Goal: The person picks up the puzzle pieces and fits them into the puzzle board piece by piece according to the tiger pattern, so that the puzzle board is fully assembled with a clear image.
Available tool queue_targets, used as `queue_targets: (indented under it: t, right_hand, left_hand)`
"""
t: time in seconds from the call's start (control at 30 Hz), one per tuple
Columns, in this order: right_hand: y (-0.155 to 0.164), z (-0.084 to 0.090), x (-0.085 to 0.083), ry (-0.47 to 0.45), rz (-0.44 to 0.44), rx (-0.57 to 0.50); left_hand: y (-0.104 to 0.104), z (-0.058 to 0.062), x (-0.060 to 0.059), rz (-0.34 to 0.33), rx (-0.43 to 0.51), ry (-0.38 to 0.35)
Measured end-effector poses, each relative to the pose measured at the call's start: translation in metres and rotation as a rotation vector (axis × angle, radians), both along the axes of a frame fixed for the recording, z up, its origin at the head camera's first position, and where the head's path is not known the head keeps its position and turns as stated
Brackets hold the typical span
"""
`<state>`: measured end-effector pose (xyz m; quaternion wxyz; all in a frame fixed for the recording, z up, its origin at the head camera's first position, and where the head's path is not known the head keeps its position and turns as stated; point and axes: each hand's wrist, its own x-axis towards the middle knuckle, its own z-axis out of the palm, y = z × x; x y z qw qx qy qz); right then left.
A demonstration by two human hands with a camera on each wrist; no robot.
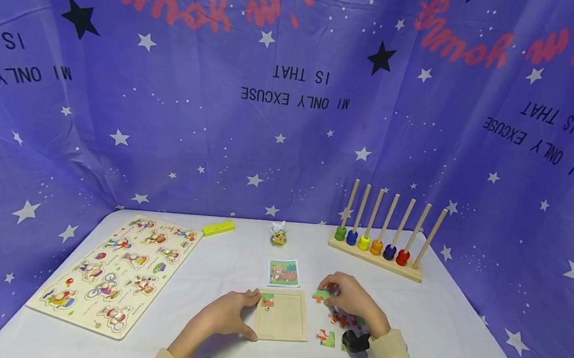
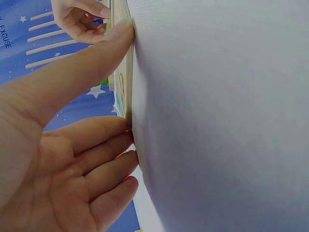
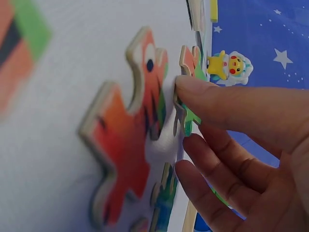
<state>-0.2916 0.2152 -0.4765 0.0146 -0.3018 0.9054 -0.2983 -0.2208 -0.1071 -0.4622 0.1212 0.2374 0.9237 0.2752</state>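
My left hand (image 1: 228, 313) rests at the left edge of a square wooden puzzle tray (image 1: 279, 338), its thumb near the front corner and its fairly straight fingertips near the back one. A red and green puzzle piece (image 1: 268, 299) lies in the tray's back left corner. To the right of the tray, my right hand (image 1: 350, 296) pinches a green and orange puzzle piece (image 3: 187, 123) between thumb and fingers, low over the table. Several loose pieces lie under and in front of that hand, among them a red one with an eye (image 3: 128, 142) and a red-green one (image 1: 326, 338).
Behind the tray lies a picture card (image 1: 284, 272) of a bear, with a small toy figure (image 1: 279, 233) farther back. A peg board with figures (image 1: 117, 272) lies left, near a yellow block (image 1: 219, 228). A bead rack (image 1: 378, 258) with upright rods stands back right.
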Motion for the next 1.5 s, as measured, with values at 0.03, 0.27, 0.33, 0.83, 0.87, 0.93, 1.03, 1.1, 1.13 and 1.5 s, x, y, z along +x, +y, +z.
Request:
queue_targets:
  t: [0.03,0.27,0.33,0.83,0.87,0.93,1.03,1.1,1.13,1.5]
  right_hand:
    - [0.000,0.000,0.000,0.001,0.000,-0.008]
    - [0.000,0.000,0.000,-0.027,0.003,-0.037]
    - [0.001,0.000,0.000,-0.028,0.014,-0.037]
    - [0.000,0.008,0.003,0.039,0.043,-0.077]
    - [-0.001,0.009,0.003,0.046,0.048,-0.084]
    - [-0.004,0.010,0.003,0.054,0.059,-0.100]
    - [-0.009,0.010,0.003,0.066,0.071,-0.116]
    - [-0.013,0.010,0.004,0.063,0.070,-0.123]
    - [-0.015,0.010,0.004,0.058,0.070,-0.124]
    - [-0.040,0.013,0.012,0.006,0.132,-0.148]
  left_hand:
    - [0.000,0.000,0.000,0.000,0.000,0.001]
    - [0.000,0.000,0.001,0.006,0.001,0.003]
    - [-0.001,0.000,0.002,0.008,0.003,0.001]
    - [0.000,0.001,0.002,0.002,0.007,0.002]
    - [0.000,0.001,0.002,0.002,0.007,0.001]
    - [0.000,0.001,0.001,0.004,0.007,-0.002]
    - [0.000,0.001,0.001,0.005,0.009,-0.010]
    - [0.000,0.001,0.001,0.003,0.010,-0.012]
    - [0.000,0.002,0.001,0.000,0.011,-0.012]
    - [-0.001,0.003,0.002,-0.011,0.006,0.006]
